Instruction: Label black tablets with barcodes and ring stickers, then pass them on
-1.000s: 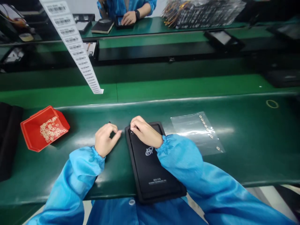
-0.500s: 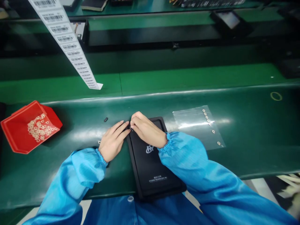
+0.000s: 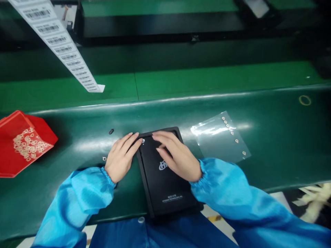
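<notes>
A black tablet (image 3: 165, 186) lies back up in a black frame-like tray (image 3: 146, 186), its logo partly under my right hand. My left hand (image 3: 121, 156) rests at the tray's upper left corner, fingers stretched out, the tips beside the tablet's camera ring (image 3: 143, 141). Over the tablet's upper part hovers my right hand (image 3: 178, 155), with thumb and fingers apart and nothing seen between them. To the left of my left hand lie a small pale ring (image 3: 104, 158) and a small black oval piece (image 3: 111, 131).
A red bin (image 3: 10, 151) of small pale rings (image 3: 29, 144) stands at the left. On the right, a clear plastic sheet (image 3: 219, 141) carries several such rings. A barcode label strip (image 3: 64, 50) hangs at upper left. A yellowish band (image 3: 304, 100) lies far right.
My right hand has opened from a pinch at the tablet's upper left corner and moved right, uncovering the camera ring. My left hand stays at the corner. The view has tilted down slightly.
</notes>
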Demonstrator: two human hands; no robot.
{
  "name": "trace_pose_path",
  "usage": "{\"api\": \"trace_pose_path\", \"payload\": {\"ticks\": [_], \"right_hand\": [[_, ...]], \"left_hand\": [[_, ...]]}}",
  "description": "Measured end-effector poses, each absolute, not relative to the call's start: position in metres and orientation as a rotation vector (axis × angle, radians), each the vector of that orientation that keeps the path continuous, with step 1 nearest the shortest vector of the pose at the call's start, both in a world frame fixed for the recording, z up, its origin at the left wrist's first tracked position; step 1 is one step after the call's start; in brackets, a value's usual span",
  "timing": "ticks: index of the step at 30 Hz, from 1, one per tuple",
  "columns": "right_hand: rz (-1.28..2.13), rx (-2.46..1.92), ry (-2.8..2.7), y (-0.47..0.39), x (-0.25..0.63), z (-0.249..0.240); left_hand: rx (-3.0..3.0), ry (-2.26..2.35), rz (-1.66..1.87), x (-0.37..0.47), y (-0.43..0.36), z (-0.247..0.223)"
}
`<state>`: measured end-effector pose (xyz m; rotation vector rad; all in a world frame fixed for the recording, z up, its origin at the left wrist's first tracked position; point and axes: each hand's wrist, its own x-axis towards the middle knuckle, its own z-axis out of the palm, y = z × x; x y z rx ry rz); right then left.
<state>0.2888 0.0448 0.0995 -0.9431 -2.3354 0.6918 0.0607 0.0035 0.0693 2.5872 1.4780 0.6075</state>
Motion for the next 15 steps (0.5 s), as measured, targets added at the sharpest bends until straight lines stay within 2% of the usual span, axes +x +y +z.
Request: {"api": "trace_pose_path", "payload": {"ticks": [9,15], "right_hand": [[0.709,-0.672,-2.914,-0.053,0.351,0.086],[0.600,-0.683,-3.066,-0.069,0.346,0.083]], "left_hand": [[2.567,1.671,0.439,0.082,-0.006,0.072],[2.477,1.515,0.578,0.063,-0.029,0.074]]}}
